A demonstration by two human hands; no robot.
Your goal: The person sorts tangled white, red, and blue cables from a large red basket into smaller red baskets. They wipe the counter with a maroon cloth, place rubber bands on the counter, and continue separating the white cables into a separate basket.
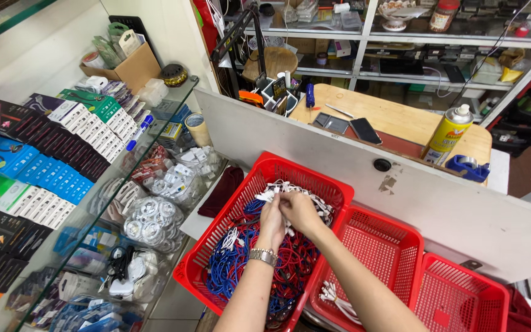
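Both my hands are over a large red plastic basket (265, 169) full of tangled blue, red and white cables. My left hand (271, 222), with a metal watch on its wrist, and my right hand (301, 211) are pinched together on a bundle of white cables (284, 189) at the basket's far side. Blue cables (228, 267) and red cables (296, 258) lie underneath my forearms.
Two smaller red baskets (388, 258) (462, 298) sit to the right; the nearer one holds a few white cables (336, 298). A white partition (437, 203) runs behind them. A glass counter (81, 203) with packaged accessories is on the left. A wooden desk (394, 117) carries a spray can (450, 132) and phone (365, 130).
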